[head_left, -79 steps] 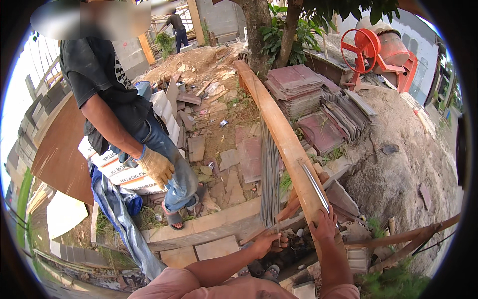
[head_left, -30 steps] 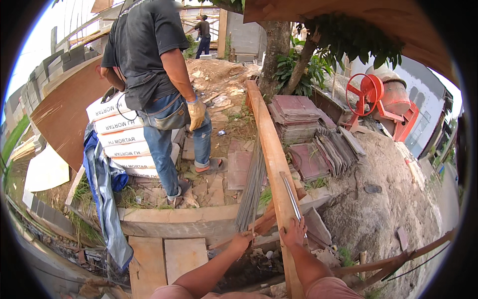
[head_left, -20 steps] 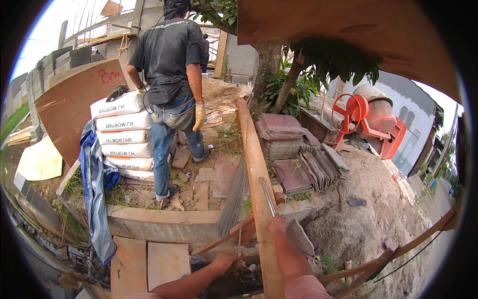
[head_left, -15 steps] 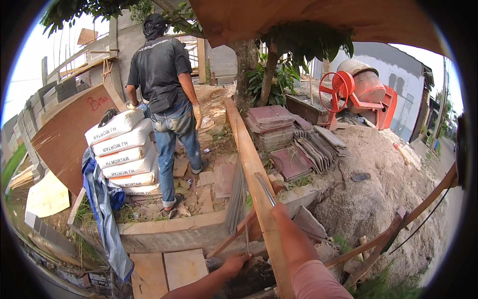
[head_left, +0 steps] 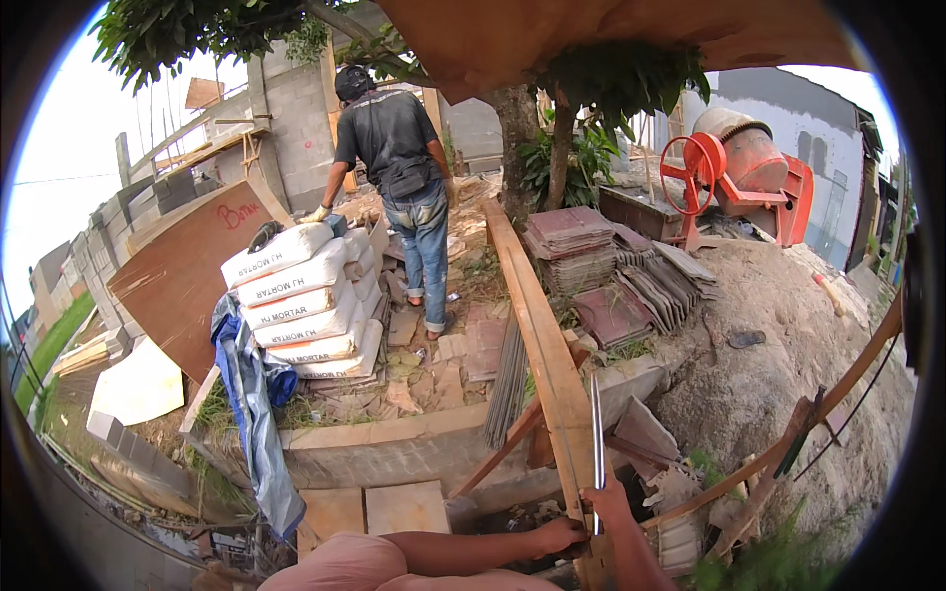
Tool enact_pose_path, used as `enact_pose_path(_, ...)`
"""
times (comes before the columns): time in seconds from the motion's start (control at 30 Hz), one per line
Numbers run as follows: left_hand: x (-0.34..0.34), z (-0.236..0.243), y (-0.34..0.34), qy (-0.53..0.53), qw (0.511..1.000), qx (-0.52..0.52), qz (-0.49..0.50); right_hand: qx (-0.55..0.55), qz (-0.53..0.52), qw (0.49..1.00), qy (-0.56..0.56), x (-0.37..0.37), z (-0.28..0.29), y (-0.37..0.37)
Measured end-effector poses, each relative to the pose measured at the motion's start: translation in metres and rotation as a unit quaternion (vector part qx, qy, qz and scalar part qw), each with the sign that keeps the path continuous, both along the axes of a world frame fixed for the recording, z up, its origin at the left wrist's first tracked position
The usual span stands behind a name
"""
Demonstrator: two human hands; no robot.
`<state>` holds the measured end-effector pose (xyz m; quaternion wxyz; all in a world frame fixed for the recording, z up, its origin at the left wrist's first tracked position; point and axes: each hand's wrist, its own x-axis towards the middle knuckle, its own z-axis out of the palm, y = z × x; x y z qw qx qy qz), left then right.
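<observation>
A long wooden beam (head_left: 532, 325) runs from the mid-distance down to the lower edge, close in front of me. At its near right side my right hand (head_left: 608, 500) is closed around a slim, shiny metal bar (head_left: 595, 433), which points up and away along the beam. My left hand (head_left: 560, 537) reaches in from the left and rests at the beam's left edge, close to the right hand. Its fingers are curled; what they hold, if anything, is hidden.
Another person (head_left: 394, 177) stands beside stacked white bags (head_left: 310, 305). Roof tiles (head_left: 572, 246) are piled beyond the beam. An orange concrete mixer (head_left: 749, 177) stands behind a sand heap (head_left: 759, 384). A low concrete ledge (head_left: 384, 438) crosses ahead; a diagonal pole (head_left: 778, 448) is at right.
My right hand has drawn back down the beam with the metal bar. My left hand has moved right to the beam; the thin rod it held no longer shows. The view has shifted left.
</observation>
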<state>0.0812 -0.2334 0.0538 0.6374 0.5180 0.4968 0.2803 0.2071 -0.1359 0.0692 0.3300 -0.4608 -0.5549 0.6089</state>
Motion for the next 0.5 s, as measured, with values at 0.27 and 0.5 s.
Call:
enact_pose_path(0.27, -0.021, -0.003, -0.015, 0.078, 0.978, 0.109, -0.163, 0.110, -0.006, 0.968, -0.227, 0.068, -0.032, -0.047)
enact_pose_path(0.5, -0.221, 0.075, 0.003, 0.330, 0.912, 0.193, 0.146, 0.091, -0.009, 0.972, -0.215, 0.101, -0.036, -0.108)
